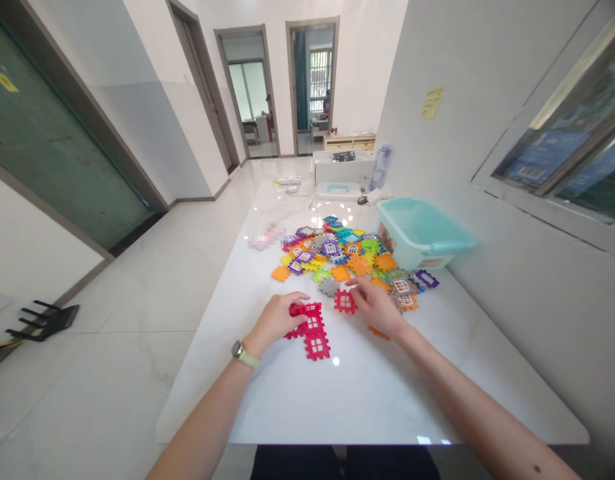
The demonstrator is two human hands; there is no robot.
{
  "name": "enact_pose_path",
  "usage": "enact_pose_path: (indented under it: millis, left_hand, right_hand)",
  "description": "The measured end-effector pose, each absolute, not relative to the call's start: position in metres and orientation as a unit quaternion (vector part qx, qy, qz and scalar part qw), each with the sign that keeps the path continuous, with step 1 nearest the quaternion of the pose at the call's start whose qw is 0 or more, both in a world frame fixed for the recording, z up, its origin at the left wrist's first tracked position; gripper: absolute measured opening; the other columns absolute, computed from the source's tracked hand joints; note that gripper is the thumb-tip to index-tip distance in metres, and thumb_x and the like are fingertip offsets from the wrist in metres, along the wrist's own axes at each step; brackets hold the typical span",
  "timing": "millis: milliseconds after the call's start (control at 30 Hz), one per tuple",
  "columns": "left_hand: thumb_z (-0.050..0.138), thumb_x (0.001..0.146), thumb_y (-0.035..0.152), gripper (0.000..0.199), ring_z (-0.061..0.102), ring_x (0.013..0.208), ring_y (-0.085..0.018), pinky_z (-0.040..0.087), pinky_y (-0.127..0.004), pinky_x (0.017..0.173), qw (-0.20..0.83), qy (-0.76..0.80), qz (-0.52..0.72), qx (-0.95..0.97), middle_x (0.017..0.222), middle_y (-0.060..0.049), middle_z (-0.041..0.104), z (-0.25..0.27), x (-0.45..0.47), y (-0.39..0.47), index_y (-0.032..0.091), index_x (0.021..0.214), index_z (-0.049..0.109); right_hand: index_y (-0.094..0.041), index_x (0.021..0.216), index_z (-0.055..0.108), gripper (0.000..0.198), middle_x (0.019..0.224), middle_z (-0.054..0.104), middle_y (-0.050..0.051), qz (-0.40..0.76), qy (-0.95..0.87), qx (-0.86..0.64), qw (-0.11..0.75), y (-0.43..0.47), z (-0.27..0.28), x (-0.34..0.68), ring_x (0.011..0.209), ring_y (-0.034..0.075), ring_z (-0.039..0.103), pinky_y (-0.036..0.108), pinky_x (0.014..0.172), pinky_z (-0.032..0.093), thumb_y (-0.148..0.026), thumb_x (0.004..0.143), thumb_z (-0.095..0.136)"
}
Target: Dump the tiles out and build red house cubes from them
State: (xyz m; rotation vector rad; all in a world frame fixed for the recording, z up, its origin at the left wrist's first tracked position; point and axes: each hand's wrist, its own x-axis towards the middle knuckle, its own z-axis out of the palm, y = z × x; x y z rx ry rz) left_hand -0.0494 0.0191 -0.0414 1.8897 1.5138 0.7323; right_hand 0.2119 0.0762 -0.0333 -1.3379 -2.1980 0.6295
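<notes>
Several red interlocking tiles with window cutouts (317, 346) are joined together on the white table (287, 407). My left hand (275, 322), with a watch (245, 353) on its wrist, grips their upper left part between thumb and fingers; one tile there appears to stand up from the rest. To the right, my right hand (375, 303) holds a separate red window tile (344, 301) by its right edge. That tile is apart from the joined ones. An orange tile (378, 331) lies partly hidden beneath my right wrist.
A loose pile of coloured tiles (360, 265) spreads beyond my hands. Behind it at right stands a turquoise bin (427, 250) near the wall. Farther back are a lidded case (337, 191), a clear bottle (381, 167), a white box (327, 170) and cables (290, 187).
</notes>
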Motion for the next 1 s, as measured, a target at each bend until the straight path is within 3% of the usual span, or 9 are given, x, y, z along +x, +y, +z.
enact_pose_path:
  millis: [100,200,400,633,1000]
  left_hand:
    - [0.069,0.074,0.016,0.040,0.070,0.090,-0.020,0.053,-0.028,0.085,0.317,0.564,0.288,0.706,0.101,-0.004,0.075,-0.043,-0.048,0.020,0.022,0.113,0.068]
    - [0.070,0.074,0.016,0.039,0.070,0.090,-0.020,0.053,-0.028,0.086,0.317,0.562,0.298,0.703,0.099,-0.004,0.076,-0.044,-0.048,0.021,0.021,0.113,0.068]
    - [0.070,0.075,0.017,0.033,0.071,0.090,-0.020,0.053,-0.029,0.086,0.309,0.574,0.302,0.695,0.100,-0.004,0.076,-0.049,-0.046,0.022,0.022,0.108,0.070]
    - [0.069,0.074,0.014,0.034,0.071,0.091,-0.020,0.054,-0.028,0.085,0.309,0.579,0.306,0.689,0.100,-0.005,0.076,-0.050,-0.044,0.021,0.021,0.107,0.071]
    - [0.068,0.075,0.015,0.033,0.071,0.092,-0.020,0.053,-0.028,0.085,0.298,0.586,0.298,0.692,0.100,-0.004,0.076,-0.049,-0.038,0.018,0.021,0.107,0.071]
  right_hand:
    - [-0.018,0.100,0.064,0.026,0.083,0.070,0.005,0.289,-0.830,-0.432,0.201,0.064,-0.037,0.199,0.074,0.019,0.064,0.028,0.067,0.044,-0.024,0.094,0.040]
    - [-0.017,0.110,0.064,0.028,0.104,0.068,0.009,0.290,-0.855,-0.395,0.168,0.059,-0.035,0.196,0.086,0.021,0.064,0.032,0.078,0.047,-0.032,0.089,0.053]
    - [-0.016,0.132,0.052,0.063,0.126,0.056,0.013,0.306,-0.885,-0.337,0.098,0.057,-0.027,0.210,0.109,0.026,0.058,0.037,0.097,0.044,-0.036,0.076,0.071]
    - [-0.016,0.111,0.062,0.039,0.111,0.060,0.012,0.273,-0.888,-0.357,0.097,0.059,-0.023,0.208,0.094,0.024,0.062,0.036,0.087,0.048,-0.031,0.076,0.068]
    - [-0.017,0.123,0.059,0.049,0.102,0.067,0.009,0.279,-0.877,-0.355,0.164,0.055,-0.020,0.199,0.080,0.019,0.063,0.033,0.076,0.050,-0.038,0.080,0.066]
